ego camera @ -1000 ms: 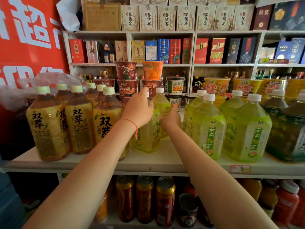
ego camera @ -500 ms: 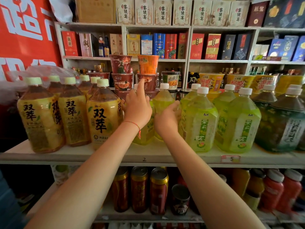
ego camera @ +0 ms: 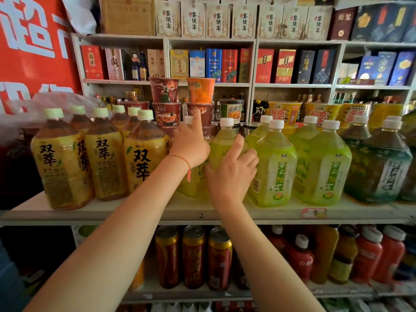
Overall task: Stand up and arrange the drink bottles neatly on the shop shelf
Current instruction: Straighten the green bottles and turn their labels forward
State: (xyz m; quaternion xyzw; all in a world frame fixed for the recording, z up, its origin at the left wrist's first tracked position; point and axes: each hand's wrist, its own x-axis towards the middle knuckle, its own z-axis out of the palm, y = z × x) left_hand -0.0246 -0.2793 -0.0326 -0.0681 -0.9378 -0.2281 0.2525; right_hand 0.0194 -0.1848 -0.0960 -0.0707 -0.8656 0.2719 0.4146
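Large drink bottles stand in rows on the white shelf (ego camera: pixel 202 213). Amber tea bottles (ego camera: pixel 144 154) fill the left, pale green ones (ego camera: pixel 275 167) the middle, dark green ones (ego camera: pixel 380 167) the right. My left hand (ego camera: pixel 191 146) grips the shoulder of a yellow-green bottle (ego camera: pixel 191 188) in the gap between the amber and green rows, its index finger pointing up beside the white cap. My right hand (ego camera: pixel 231 174) has spread fingers that touch the side of a white-capped green bottle (ego camera: pixel 221 140) just behind.
Stacked instant noodle cups (ego camera: pixel 166 102) stand behind the bottles. Boxed goods fill the upper shelves (ego camera: pixel 209 84). Red cans (ego camera: pixel 193 255) and red bottles (ego camera: pixel 369 253) sit on the shelf below. A red banner (ego camera: pixel 33 52) covers the left wall.
My right hand has slid back off the green bottle and spread its fingers. My left hand has raised its index finger. The view has moved closer.
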